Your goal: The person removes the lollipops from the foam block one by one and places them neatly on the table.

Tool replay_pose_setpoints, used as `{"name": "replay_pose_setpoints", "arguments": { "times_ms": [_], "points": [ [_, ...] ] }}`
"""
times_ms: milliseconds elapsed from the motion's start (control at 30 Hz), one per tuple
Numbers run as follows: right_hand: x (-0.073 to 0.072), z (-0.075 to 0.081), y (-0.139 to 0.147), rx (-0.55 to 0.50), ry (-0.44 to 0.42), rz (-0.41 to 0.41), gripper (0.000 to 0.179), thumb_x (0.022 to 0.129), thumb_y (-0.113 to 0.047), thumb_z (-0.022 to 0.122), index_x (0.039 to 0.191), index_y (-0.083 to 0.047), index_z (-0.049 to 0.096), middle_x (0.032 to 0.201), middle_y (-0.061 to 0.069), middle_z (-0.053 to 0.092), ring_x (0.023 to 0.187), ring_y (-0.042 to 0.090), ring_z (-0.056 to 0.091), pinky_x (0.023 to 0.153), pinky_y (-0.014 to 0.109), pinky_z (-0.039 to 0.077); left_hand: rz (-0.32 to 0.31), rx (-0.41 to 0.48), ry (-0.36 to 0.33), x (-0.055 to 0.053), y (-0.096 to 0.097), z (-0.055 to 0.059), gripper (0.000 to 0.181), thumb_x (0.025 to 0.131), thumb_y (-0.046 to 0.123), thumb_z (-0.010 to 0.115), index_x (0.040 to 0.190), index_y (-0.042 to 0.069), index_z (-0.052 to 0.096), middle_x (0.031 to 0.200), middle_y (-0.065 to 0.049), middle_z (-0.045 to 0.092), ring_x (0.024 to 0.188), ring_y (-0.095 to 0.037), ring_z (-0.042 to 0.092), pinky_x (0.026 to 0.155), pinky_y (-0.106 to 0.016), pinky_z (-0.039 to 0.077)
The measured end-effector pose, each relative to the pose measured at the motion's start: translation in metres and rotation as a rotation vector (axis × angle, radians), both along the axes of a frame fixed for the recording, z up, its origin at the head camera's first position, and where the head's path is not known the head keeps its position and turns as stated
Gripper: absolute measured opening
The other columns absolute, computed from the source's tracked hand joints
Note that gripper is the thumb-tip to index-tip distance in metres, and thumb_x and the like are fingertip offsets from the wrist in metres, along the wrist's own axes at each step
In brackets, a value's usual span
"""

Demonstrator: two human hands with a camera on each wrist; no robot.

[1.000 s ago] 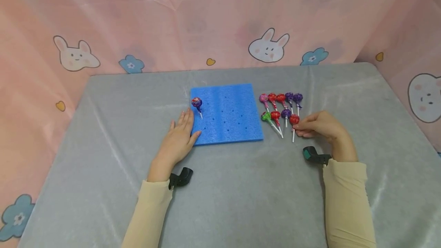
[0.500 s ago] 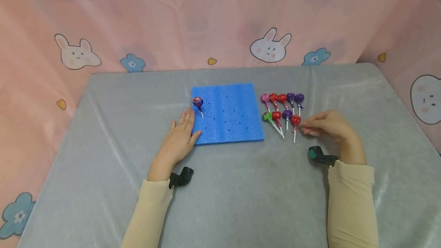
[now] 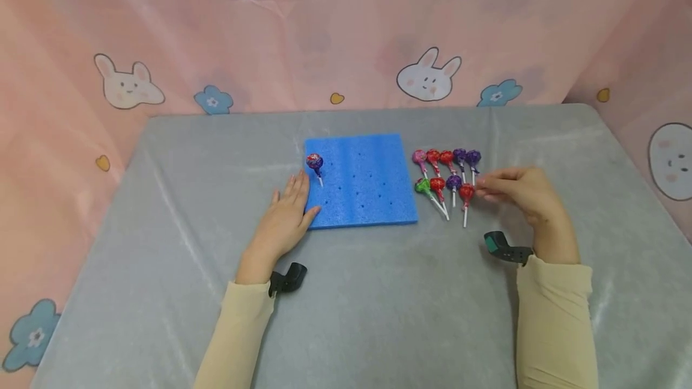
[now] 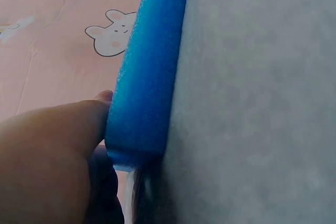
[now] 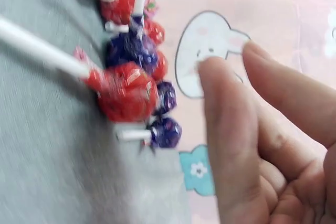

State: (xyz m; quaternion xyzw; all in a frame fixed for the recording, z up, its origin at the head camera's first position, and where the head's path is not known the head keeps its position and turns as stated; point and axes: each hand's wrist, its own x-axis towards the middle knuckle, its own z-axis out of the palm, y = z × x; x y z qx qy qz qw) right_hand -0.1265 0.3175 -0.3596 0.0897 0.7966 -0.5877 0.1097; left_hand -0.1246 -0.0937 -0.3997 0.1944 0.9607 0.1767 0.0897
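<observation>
My left hand [image 3: 282,224] rests with straight fingers along the left edge of a blue foam board [image 3: 367,212], its thumb by the front left corner. One purple-and-red lollipop [image 3: 315,162] stands in the board near its left side, leaning slightly. Beyond the board's right edge, several wrapped lollipops lie in two rows. At the right end of these rows is my right hand [image 3: 524,194], thumb and fingers apart with nothing between them in the right wrist view. Closest to its fingertips are a red lollipop [image 5: 128,92] in the front row and a purple lollipop [image 5: 167,132] behind it.
Small holes dot the board's top. A grey cloth covers the table [image 3: 378,305], and a pink printed curtain [image 3: 324,35] hangs behind it. Both wrists carry black cameras; the right camera [image 3: 507,248] sits low over the cloth.
My right hand has let go of the red front lollipop and drawn right, then moved slightly back toward the purple lollipop at the row's end. The left hand stays at the board.
</observation>
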Motion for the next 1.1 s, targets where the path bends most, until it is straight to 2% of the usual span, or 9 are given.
{"name": "replay_pose_setpoints", "arguments": {
  "times_ms": [167, 333, 367, 467, 533, 600, 700, 800, 1100],
  "points": [
    [-0.001, 0.002, -0.010, -0.021, 0.065, -0.080, 0.018, 0.089, -0.011, 0.065, 0.078, -0.022, 0.072, 0.075, -0.010, 0.069, 0.070, 0.005, 0.068, 0.066, 0.020, 0.054, -0.002, 0.019, 0.006, -0.001, 0.001, 0.002, 0.066, 0.103, 0.037, 0.034, 0.150, 0.003, 0.005, 0.157, -0.010, 0.002, 0.144, -0.025, 0.002, 0.113, -0.049, 0.005],
    [-0.003, 0.004, -0.022, 0.003, 0.079, -0.084, 0.007, 0.088, -0.014, 0.067, 0.086, -0.015, 0.073, 0.076, -0.011, 0.069, 0.072, 0.004, 0.068, 0.067, 0.019, 0.053, -0.001, 0.015, -0.001, -0.003, 0.000, 0.002, 0.065, 0.103, 0.037, 0.034, 0.150, 0.003, 0.005, 0.157, -0.010, 0.001, 0.144, -0.025, 0.001, 0.113, -0.048, 0.004],
    [-0.003, 0.005, -0.025, 0.017, 0.079, -0.074, 0.007, 0.088, -0.015, 0.068, 0.090, -0.012, 0.074, 0.077, -0.011, 0.069, 0.072, 0.004, 0.068, 0.067, 0.019, 0.053, -0.001, 0.012, -0.001, -0.003, 0.000, 0.002, 0.065, 0.103, 0.037, 0.034, 0.151, 0.003, 0.005, 0.157, -0.010, 0.001, 0.144, -0.025, 0.001, 0.113, -0.048, 0.004],
    [-0.006, 0.007, -0.038, 0.068, 0.055, -0.039, 0.026, 0.087, -0.023, 0.069, 0.104, -0.002, 0.070, 0.080, -0.013, 0.068, 0.074, 0.003, 0.067, 0.073, 0.017, 0.052, 0.000, 0.004, -0.001, -0.003, -0.001, 0.002, 0.065, 0.103, 0.037, 0.033, 0.150, 0.003, 0.005, 0.157, -0.010, 0.001, 0.144, -0.025, 0.001, 0.113, -0.048, 0.004],
    [-0.008, 0.009, -0.048, 0.113, 0.033, -0.014, 0.039, 0.087, -0.028, 0.070, 0.112, 0.002, 0.067, 0.082, -0.012, 0.068, 0.077, 0.003, 0.067, 0.086, 0.024, 0.049, -0.001, -0.001, -0.001, -0.003, -0.001, 0.001, 0.065, 0.103, 0.038, 0.033, 0.150, 0.003, 0.006, 0.157, -0.010, 0.002, 0.144, -0.025, 0.001, 0.113, -0.048, 0.004],
    [-0.011, 0.010, -0.059, 0.134, 0.029, 0.033, 0.047, 0.087, -0.030, 0.069, 0.118, 0.005, 0.063, 0.085, -0.011, 0.067, 0.079, 0.004, 0.066, 0.088, 0.026, 0.048, 0.002, -0.004, -0.003, -0.002, -0.002, 0.000, 0.065, 0.103, 0.038, 0.033, 0.150, 0.003, 0.006, 0.157, -0.010, 0.002, 0.144, -0.025, 0.002, 0.113, -0.048, 0.005],
    [-0.015, 0.010, -0.075, 0.099, 0.064, 0.081, 0.047, 0.087, -0.027, 0.070, 0.117, 0.008, 0.062, 0.085, -0.009, 0.069, 0.080, 0.009, 0.068, 0.086, 0.027, 0.050, 0.006, -0.003, -0.008, -0.002, -0.002, 0.000, 0.065, 0.103, 0.038, 0.033, 0.151, 0.003, 0.006, 0.157, -0.010, 0.002, 0.144, -0.025, 0.002, 0.113, -0.048, 0.005],
    [-0.019, 0.010, -0.088, 0.033, 0.109, 0.116, 0.044, 0.086, -0.020, 0.071, 0.114, 0.013, 0.061, 0.083, -0.008, 0.069, 0.079, 0.010, 0.068, 0.074, 0.019, 0.052, 0.006, -0.002, -0.010, -0.002, -0.002, 0.001, 0.065, 0.103, 0.038, 0.034, 0.151, 0.003, 0.006, 0.157, -0.010, 0.002, 0.144, -0.025, 0.002, 0.113, -0.048, 0.005],
    [-0.029, 0.009, -0.114, -0.055, 0.143, 0.166, 0.038, 0.087, -0.008, 0.068, 0.112, 0.018, 0.058, 0.092, 0.000, 0.067, 0.080, 0.005, 0.067, 0.075, 0.022, 0.053, 0.008, -0.004, -0.011, -0.003, -0.001, 0.000, 0.065, 0.102, 0.038, 0.034, 0.151, 0.003, 0.007, 0.157, -0.010, 0.003, 0.144, -0.023, 0.001, 0.114, -0.047, 0.004]
  ]
}}
